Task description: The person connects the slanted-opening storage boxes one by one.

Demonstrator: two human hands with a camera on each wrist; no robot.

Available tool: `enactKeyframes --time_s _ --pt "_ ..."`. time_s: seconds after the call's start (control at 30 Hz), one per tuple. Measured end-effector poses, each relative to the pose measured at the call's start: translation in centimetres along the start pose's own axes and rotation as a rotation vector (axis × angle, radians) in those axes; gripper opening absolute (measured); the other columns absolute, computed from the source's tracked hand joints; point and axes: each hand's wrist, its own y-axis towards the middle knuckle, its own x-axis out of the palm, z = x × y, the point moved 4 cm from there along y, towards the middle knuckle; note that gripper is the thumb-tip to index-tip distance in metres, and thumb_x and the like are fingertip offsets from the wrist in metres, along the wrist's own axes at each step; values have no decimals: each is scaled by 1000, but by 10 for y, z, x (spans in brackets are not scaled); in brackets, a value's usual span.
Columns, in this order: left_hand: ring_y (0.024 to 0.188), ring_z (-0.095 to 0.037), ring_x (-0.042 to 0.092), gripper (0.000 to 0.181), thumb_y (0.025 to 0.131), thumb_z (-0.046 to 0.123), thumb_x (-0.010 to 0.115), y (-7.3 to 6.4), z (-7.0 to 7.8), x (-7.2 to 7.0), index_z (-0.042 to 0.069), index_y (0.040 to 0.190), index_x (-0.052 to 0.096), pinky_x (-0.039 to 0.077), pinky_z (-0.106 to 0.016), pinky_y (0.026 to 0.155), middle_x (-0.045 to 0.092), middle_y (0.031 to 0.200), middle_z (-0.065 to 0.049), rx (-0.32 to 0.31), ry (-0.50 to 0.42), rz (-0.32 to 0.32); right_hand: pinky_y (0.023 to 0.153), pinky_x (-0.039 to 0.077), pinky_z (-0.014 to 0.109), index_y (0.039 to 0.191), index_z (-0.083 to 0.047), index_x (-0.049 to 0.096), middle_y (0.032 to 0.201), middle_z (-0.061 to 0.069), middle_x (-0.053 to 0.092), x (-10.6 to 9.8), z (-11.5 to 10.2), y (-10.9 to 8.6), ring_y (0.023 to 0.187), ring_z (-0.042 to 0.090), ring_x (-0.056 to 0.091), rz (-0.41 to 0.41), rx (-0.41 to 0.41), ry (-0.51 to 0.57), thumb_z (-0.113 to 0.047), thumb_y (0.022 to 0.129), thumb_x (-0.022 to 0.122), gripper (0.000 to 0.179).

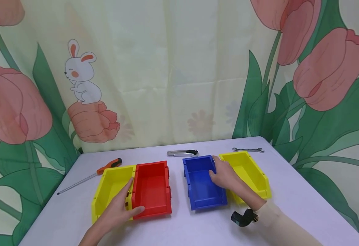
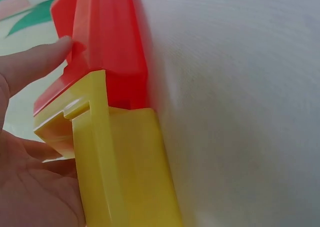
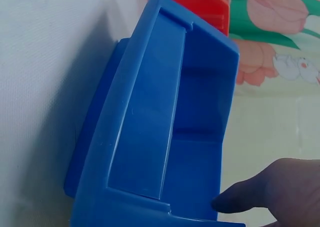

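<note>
My left hand point(image 1: 116, 209) lies over the joint between a yellow bin point(image 1: 98, 198) and a red bin point(image 1: 153, 186) standing side by side. Its index finger stretches along the yellow bin's inner wall, and the thumb reaches over the red bin's front edge. In the left wrist view the other fingers pass behind the yellow rim. With the right hand point(image 1: 224, 172) I grip the right wall of a blue bin point(image 1: 204, 182), thumb inside and fingers partly hidden outside. A second yellow bin point(image 1: 250, 172) stands just right of that hand, partly behind the forearm.
A screwdriver point(image 1: 105, 167) with an orange and black handle lies behind the left yellow bin. Toward the back edge are a utility knife point(image 1: 182, 153) and a wrench point(image 1: 248, 149). A printed curtain point(image 1: 167, 75) hangs behind the white table point(image 1: 167, 232).
</note>
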Motion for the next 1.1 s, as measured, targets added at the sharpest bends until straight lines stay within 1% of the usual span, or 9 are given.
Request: enactKeyframes --time_s 0.1,0.23,0.3,0.33,0.5,0.63,0.77,0.87,1.1 --pt "143 -42 50 127 72 30 98 -2 0 0 14 171 21 67 -48 91 44 165 -18 -14 4 -3 108 55 62 158 9 36 151 33 56 0 0 -1 133 46 63 -14 -1 -3 -7 103 60 63" --pt "143 -41 50 127 71 29 99 -2 0 1 14 170 21 67 -48 91 44 165 -17 -11 4 -2 105 59 58 157 8 38 151 33 56 0 2 -1 119 39 68 -32 12 -15 -4 101 58 61" --pt "143 -41 50 127 70 29 99 -2 0 1 14 170 21 67 -48 91 44 165 -17 -7 -1 -2 104 59 58 158 8 38 151 33 56 0 3 -1 116 38 68 -39 16 -18 -3 101 57 61" --pt "143 -41 50 128 70 29 99 -2 -1 1 14 170 21 67 -47 91 44 165 -17 -6 -1 -1 104 59 58 158 8 38 151 33 56 0 4 -1 116 37 68 -41 19 -18 -3 101 56 61" --pt "144 -40 50 128 69 29 99 -2 -1 1 15 170 22 67 -47 90 44 165 -17 -9 -8 3 108 55 61 158 8 37 151 33 56 1 6 1 126 41 67 -43 11 -14 -2 101 55 61" --pt "143 -40 50 128 69 28 99 -3 -2 -1 15 170 22 67 -47 89 45 164 -17 -8 -18 5 108 55 61 158 8 38 151 33 56 2 4 2 125 41 68 -36 -2 -10 -2 101 55 60" --pt "143 -40 51 128 69 27 99 -3 -3 -2 15 170 22 67 -47 89 45 164 -17 -6 -25 5 105 59 58 157 8 39 151 33 56 3 5 2 112 35 69 -27 -10 -4 -2 100 56 61" --pt "142 -41 51 128 69 26 100 -2 -3 -1 15 170 22 67 -47 89 45 164 -17 -11 -26 0 104 60 57 157 8 40 151 33 57 3 6 1 107 33 67 -28 -8 0 -2 99 57 61" --pt "143 -39 51 127 69 27 100 -2 -3 0 16 170 23 67 -45 89 45 164 -16 -5 -35 2 108 55 62 157 8 39 152 33 55 1 5 3 124 41 67 -24 -14 11 -3 100 56 61"
